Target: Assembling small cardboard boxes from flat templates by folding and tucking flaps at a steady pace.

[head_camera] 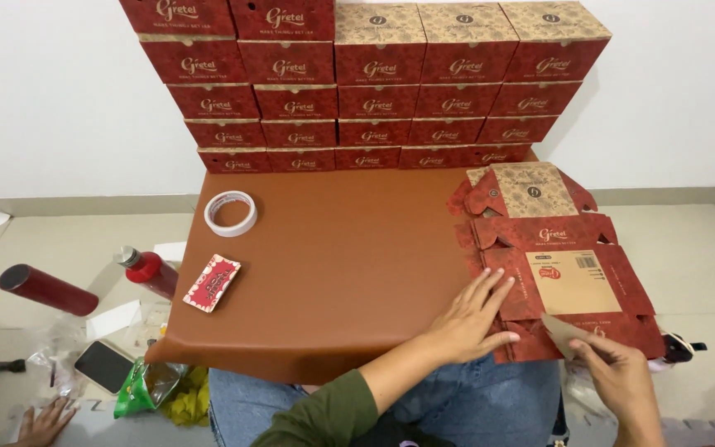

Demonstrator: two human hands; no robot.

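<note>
Left hand (469, 319) flat, fingers spread, pressing flat carton (560, 277) onto tabletop (333, 257), grip open. Right hand (614, 372) pinching carton's near flap (563, 333), grip closed on it.

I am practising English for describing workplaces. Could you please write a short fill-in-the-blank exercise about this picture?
1. The left hand lies flat on the unfolded red ____ blank.
2. The right hand pinches a flap at the blank's ____ edge.
3. The roll of tape lies on the ____ table.
4. The finished boxes are stacked against the ____ behind the table.

Missing words: cardboard; near; brown; wall
</note>
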